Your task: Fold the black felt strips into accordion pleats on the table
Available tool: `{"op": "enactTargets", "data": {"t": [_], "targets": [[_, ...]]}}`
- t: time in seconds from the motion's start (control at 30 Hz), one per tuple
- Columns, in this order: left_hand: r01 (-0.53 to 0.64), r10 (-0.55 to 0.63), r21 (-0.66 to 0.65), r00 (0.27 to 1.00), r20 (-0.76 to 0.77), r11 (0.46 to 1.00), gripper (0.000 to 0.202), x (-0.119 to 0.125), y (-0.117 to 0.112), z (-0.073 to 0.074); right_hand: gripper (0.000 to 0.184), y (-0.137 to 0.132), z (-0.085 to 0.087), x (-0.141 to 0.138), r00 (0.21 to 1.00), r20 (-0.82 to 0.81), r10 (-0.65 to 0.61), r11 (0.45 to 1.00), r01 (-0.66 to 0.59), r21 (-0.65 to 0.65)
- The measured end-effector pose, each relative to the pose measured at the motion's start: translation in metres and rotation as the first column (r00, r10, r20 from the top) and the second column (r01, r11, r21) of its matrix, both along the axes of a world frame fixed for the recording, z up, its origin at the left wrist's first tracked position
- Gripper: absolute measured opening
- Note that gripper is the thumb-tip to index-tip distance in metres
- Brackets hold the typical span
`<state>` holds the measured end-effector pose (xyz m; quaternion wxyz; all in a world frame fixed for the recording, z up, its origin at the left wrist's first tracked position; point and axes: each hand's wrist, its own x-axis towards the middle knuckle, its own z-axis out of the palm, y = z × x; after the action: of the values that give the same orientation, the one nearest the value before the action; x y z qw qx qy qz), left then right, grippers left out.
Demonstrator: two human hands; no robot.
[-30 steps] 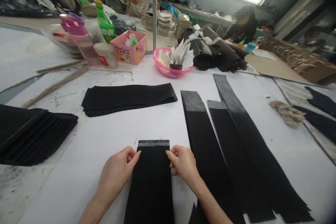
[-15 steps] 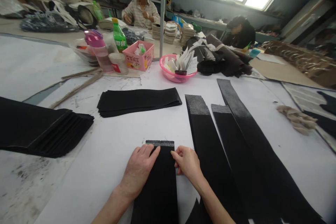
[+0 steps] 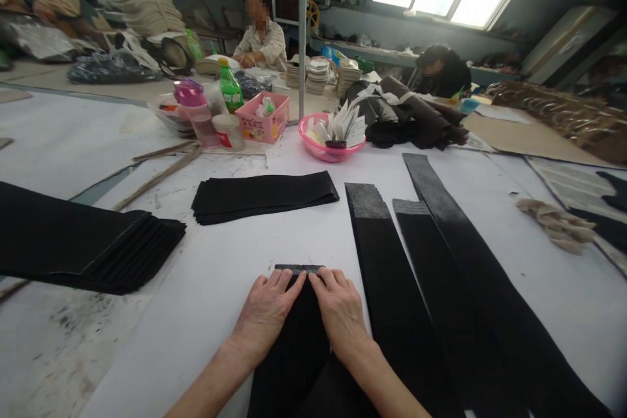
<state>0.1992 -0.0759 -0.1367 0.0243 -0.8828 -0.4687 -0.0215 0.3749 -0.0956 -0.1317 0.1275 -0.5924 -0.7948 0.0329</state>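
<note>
A black strip of fabric or leather [image 3: 289, 353] lies lengthwise before me, with a grey band across its far end. My left hand [image 3: 269, 304] rests on the strip's far left part, thumb and fingers pressed at the grey band. My right hand [image 3: 340, 304] presses the far right part, its thumb close to the left thumb at the middle. Under my right forearm another black piece [image 3: 337, 385] overlaps the strip. The fingers hide most of the far edge, so I cannot tell whether they hold one layer or two.
Long black strips with grey ends [image 3: 386, 261] lie to the right. Stacked black pieces stand at the left [image 3: 98, 241] and ahead [image 3: 264, 194]. Farther back are a pink basket [image 3: 333, 154], a pink box [image 3: 264, 125], a bottle [image 3: 229, 86] and a metal pole [image 3: 302, 32]. Two people sit beyond.
My right hand has moved left from the strip's right edge onto its far end, beside my left thumb. A black piece now overlaps the strip near me. The view has tilted up slightly.
</note>
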Motion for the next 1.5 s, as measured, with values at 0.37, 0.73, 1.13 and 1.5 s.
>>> {"op": "enactTargets", "data": {"t": [0.37,0.73,1.13,1.5], "targets": [[0.037,-0.044,0.056,0.991,0.128,0.998,0.043,-0.022,0.000,-0.011,0.045,-0.016,-0.024,0.019,0.999,0.041,0.012,0.998,-0.015,0.053],[0.006,-0.009,0.026,0.992,0.129,1.000,0.038,-0.024,0.001,-0.003,0.030,0.007,0.002,0.039,0.946,-0.317,-0.068,0.994,0.037,-0.103],[-0.009,0.050,-0.129,0.948,0.316,0.992,0.021,-0.026,0.023,0.008,0.009,0.053,0.016,-0.021,0.992,0.040,0.122,0.991,-0.119,-0.065],[-0.024,0.104,-0.223,0.929,0.354,0.975,0.010,-0.029,0.045,0.009,0.018,0.076,0.014,-0.023,0.984,0.091,0.153,0.979,-0.138,-0.151]]}}
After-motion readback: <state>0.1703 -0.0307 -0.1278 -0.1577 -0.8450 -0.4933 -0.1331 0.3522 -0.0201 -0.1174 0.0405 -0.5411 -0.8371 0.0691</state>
